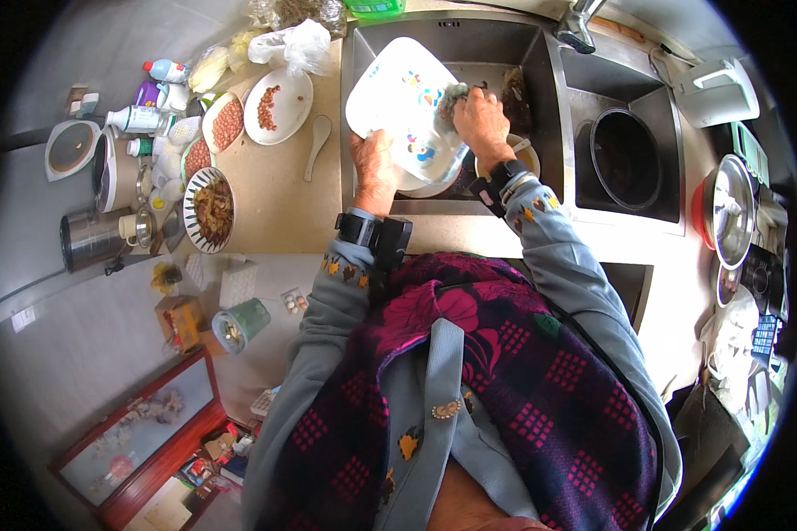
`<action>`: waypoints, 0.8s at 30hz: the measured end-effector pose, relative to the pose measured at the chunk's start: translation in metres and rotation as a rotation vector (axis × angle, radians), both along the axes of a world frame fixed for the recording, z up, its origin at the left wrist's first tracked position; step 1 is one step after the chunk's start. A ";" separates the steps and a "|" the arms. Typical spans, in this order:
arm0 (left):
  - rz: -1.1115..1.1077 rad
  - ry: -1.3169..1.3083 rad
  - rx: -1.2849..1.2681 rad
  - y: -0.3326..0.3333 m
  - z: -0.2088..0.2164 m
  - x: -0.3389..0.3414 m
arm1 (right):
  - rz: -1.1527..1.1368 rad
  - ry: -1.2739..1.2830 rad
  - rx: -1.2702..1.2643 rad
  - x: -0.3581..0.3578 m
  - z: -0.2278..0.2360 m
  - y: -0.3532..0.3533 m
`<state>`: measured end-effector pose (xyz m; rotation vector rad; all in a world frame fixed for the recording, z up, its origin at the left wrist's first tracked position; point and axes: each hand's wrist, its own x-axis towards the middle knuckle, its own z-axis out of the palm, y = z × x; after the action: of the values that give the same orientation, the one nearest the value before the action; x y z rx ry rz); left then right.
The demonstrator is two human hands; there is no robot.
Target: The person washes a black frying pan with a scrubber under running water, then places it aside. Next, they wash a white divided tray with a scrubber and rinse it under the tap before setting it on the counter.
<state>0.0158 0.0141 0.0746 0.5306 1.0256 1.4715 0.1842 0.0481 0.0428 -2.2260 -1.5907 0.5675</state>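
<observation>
A white tray (386, 93) with rounded corners and small coloured pictures is tilted over the left sink basin (540, 84). At its lower left edge my left hand (375, 170) is closed round the rim, thumb on the face. My right hand (483, 126) presses a grey-green scrubber (452, 108) against the tray's right side; its fingers are wrapped over the scrubber. Beneath and beside the tray, a pale bowl (529, 157) shows partly in the basin, half hidden by my right wrist. Part of another light dish lies under the tray.
A tap (577, 34) stands behind the basins. The right basin holds a round black tub (626, 159). On the left counter are a white spoon (319, 146), an oval plate of reddish pieces (285, 106) and a striped-rim dish of food (211, 212). Metal bowls (731, 212) stand far right.
</observation>
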 end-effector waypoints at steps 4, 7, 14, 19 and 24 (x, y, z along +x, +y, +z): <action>-0.055 0.052 0.054 -0.001 0.007 0.000 | -0.145 0.204 -0.054 0.005 -0.027 -0.010; -0.076 0.101 0.082 -0.003 0.009 0.002 | -0.224 0.398 -0.096 0.012 -0.049 -0.008; -0.029 0.165 0.183 -0.001 0.012 0.008 | -0.593 1.257 -0.141 -0.003 -0.038 -0.025; 0.070 0.124 0.297 0.003 0.011 0.016 | -0.695 1.576 -0.239 -0.040 -0.003 -0.044; 0.056 0.130 0.285 0.008 0.023 0.017 | -0.622 1.866 -0.290 -0.061 0.003 -0.056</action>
<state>0.0328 0.0217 0.0980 0.8152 0.9422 1.6622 0.1230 -0.0076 0.0461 -1.0643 0.1474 1.8193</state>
